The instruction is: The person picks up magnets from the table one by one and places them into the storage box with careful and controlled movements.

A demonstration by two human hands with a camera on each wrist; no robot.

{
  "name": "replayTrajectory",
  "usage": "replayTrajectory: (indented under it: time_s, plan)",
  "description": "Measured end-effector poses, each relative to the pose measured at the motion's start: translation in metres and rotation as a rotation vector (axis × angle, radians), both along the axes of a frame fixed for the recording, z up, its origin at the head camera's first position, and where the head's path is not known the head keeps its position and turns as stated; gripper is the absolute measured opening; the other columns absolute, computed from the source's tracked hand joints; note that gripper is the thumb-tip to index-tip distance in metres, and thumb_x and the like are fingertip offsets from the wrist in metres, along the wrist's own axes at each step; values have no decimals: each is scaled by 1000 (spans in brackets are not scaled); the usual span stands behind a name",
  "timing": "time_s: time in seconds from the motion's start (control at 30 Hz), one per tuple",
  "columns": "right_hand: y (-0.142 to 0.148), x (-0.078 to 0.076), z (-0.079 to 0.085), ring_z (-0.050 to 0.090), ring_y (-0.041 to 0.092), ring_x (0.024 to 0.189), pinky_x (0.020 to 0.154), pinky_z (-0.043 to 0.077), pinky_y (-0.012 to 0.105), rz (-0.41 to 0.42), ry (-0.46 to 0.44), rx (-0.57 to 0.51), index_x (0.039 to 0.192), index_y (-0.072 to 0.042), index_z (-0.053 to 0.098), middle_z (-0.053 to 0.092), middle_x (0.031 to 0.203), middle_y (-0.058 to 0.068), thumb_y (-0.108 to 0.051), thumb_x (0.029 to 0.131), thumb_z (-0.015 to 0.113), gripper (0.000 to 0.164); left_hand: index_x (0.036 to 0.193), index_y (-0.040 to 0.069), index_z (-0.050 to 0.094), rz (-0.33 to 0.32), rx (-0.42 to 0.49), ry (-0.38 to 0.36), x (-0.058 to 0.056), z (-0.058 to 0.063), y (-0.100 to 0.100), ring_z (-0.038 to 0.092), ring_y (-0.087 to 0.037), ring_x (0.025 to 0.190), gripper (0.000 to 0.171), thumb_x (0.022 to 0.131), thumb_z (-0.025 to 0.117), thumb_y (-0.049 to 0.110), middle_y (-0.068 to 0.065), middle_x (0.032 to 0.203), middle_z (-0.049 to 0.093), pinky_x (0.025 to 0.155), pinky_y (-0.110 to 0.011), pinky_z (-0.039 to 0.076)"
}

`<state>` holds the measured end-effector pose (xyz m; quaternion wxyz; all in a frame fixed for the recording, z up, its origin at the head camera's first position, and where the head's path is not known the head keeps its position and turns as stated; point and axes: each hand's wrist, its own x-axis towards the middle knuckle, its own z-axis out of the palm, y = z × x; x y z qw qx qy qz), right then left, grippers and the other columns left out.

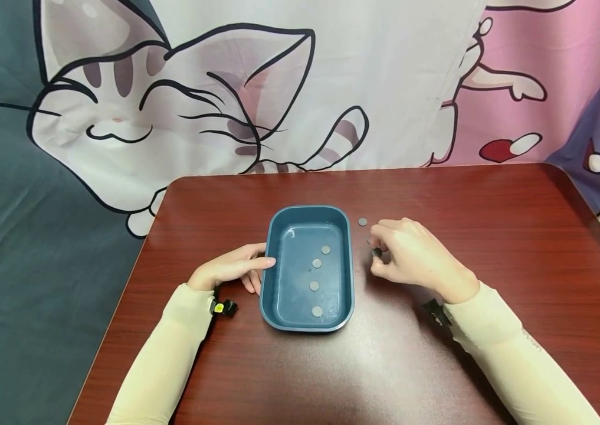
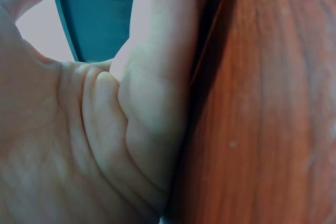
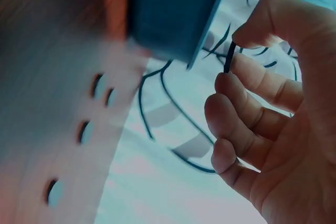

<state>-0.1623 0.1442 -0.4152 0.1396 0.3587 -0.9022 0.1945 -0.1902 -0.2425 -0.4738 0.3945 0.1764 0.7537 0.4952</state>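
Note:
A blue rectangular tray (image 1: 307, 326) lies on the table, with several grey coins (image 1: 317, 311) in a loose line on its floor. My left hand (image 1: 230, 268) grips the tray's left side, thumb over the rim and the other fingers against the outer wall. To the right of the tray, my right hand (image 1: 411, 254) pinches a coin (image 3: 229, 57) on edge between thumb and fingertips, above the table. Another coin (image 1: 362, 222) lies beside the tray's upper right corner. The right wrist view shows several coins (image 3: 85, 131) on the table; the right hand mostly hides these in the head view.
The dark red wooden table (image 1: 215, 366) stretches to both sides of the tray. Behind its far edge hangs a curtain (image 1: 395, 77) with cartoon cats. Small black devices (image 1: 225, 307) are worn at both wrists.

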Motion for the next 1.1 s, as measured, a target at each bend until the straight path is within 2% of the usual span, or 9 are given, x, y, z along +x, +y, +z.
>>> replayTrajectory:
  time_s: [0.33, 0.57, 0.77, 0.9, 1.1]
  plan:
    - [-33, 1, 8, 42, 0, 54, 59, 35, 26, 76, 25, -12, 70, -18, 54, 50, 66, -9, -15, 64, 66, 14, 142, 19, 40, 1, 0, -3, 0, 0, 0, 70, -39, 66, 49, 99, 52, 40, -22, 77, 71, 62, -47, 60]
    - [-52, 1, 4, 44, 5, 58, 61, 37, 27, 133, 14, 27, 74, -18, 55, 47, 69, -10, -18, 68, 65, 12, 143, 19, 39, 0, 3, -2, 0, 0, 0, 70, -39, 66, 50, 99, 52, 40, -22, 77, 71, 62, -46, 60]
    - [-68, 2, -3, 43, 9, 59, 63, 38, 30, 205, 26, 53, 73, -17, 54, 43, 67, -10, -16, 67, 65, 13, 143, 20, 39, 0, 12, -9, 0, 0, -1, 70, -39, 66, 50, 99, 52, 39, -22, 77, 71, 62, -47, 60]
    - [-77, 1, -8, 44, 8, 59, 65, 39, 31, 209, 18, 83, 73, -17, 56, 45, 67, -11, -16, 67, 65, 12, 143, 20, 39, 4, 11, -14, 0, 0, 0, 70, -39, 66, 50, 99, 52, 40, -22, 77, 71, 62, -46, 60]
    - [-87, -1, -15, 50, 10, 58, 61, 36, 31, 192, -24, 189, 74, -17, 58, 50, 67, -9, -17, 65, 66, 13, 141, 19, 41, 10, 0, -18, 1, 0, 1, 70, -39, 67, 50, 99, 52, 41, -22, 79, 71, 64, -46, 60]
